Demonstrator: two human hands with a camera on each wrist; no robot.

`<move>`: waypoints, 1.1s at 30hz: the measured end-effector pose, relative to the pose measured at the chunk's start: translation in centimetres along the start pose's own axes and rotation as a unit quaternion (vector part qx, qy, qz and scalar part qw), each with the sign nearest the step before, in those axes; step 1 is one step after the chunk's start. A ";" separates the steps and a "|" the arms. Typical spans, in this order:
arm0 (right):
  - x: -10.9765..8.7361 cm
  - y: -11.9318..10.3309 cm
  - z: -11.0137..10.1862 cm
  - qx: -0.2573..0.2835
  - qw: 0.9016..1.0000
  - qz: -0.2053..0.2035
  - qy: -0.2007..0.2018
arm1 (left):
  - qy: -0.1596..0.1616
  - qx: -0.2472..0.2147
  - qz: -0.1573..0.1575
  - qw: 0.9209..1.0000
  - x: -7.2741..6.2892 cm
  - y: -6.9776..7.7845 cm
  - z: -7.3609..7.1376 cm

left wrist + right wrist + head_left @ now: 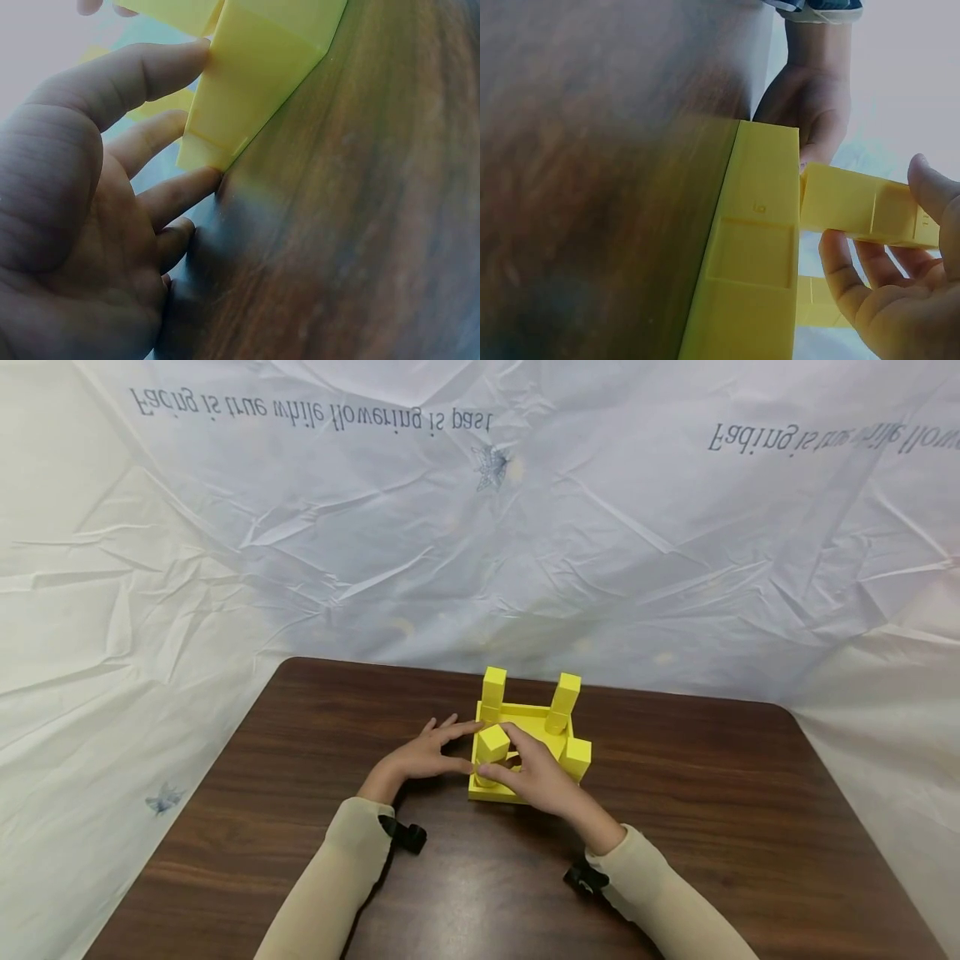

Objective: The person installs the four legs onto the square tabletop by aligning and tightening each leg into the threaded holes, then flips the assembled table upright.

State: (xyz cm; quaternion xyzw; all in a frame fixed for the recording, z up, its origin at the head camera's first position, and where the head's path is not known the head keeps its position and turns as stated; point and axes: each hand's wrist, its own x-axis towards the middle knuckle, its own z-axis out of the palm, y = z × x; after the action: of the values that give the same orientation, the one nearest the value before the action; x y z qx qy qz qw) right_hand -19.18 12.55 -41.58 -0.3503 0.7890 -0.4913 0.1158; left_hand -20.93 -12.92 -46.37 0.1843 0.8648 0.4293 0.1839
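Note:
A yellow square tray (498, 794) with raised walls stands on the table, a yellow post rising at each corner. My right hand (534, 774) grips the near-left post (492, 743) between thumb and fingers. In the right wrist view this post (844, 201) rises from the tray wall (769, 176), thumb on one side and fingers on the other. At the tray's left side, my left hand (422, 758) is spread, its thumb and index finger reaching the tray. The left wrist view shows its thumb and fingertips against the yellow wall (255, 67).
Two far posts, the far-left one (493, 689) and the far-right one (566, 695), lean slightly in view. A near-right post (577, 757) stands beside my right hand. The dark wooden table (712, 793) ends at a white printed sheet (450, 543).

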 end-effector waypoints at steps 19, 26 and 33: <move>-0.3 -0.2 -0.4 0.011 1.000 -0.011 -0.023 | 0.003 -0.015 -0.015 1.000 -0.1 0.0 0.0; -0.4 -0.2 -0.3 -0.036 0.999 -0.020 -0.010 | 0.002 -0.010 -0.006 1.000 -0.1 -0.2 0.0; -0.4 -0.2 -0.4 -0.044 0.999 0.002 -0.012 | -0.003 0.005 0.025 1.000 0.2 -0.4 -0.1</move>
State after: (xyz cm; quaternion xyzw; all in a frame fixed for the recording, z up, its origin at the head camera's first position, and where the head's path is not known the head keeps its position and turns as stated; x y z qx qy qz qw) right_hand -18.99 13.01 -41.29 -0.3590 0.8093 -0.4516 0.1105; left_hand -21.19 -13.15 -46.65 0.2080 0.8613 0.4292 0.1749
